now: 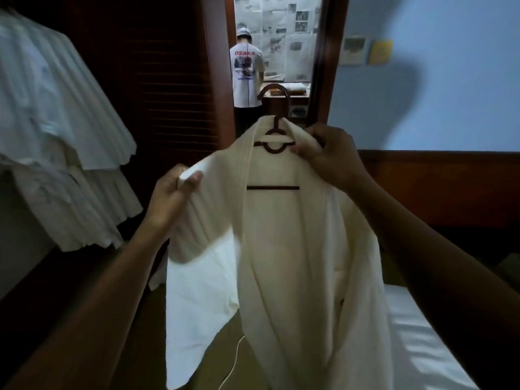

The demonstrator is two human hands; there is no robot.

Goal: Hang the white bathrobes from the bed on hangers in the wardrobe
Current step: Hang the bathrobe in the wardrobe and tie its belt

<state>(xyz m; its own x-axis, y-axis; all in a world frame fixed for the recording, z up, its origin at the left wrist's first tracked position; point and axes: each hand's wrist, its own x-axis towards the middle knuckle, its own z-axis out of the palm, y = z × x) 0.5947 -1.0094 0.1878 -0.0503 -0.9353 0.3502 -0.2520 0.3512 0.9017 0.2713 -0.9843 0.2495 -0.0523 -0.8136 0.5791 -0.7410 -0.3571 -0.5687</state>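
Note:
A white bathrobe (284, 249) hangs in front of me on a dark wooden hanger (274, 144), whose hook rises above the collar. My right hand (329, 156) pinches the robe's right collar at the hanger's shoulder. My left hand (174, 192) grips the robe's left shoulder and sleeve, pulled out to the left. The robe's lower part drapes down over the floor and the bed edge. Several white bathrobes (56, 142) hang in the open wardrobe at the left.
A dark louvred wardrobe door (174, 80) stands behind the robe. A person in a white printed T-shirt (247, 71) stands in the doorway, back turned. The bed (416, 327) with a white sheet lies at the lower right, and a thin white cable (233, 358) runs across the floor.

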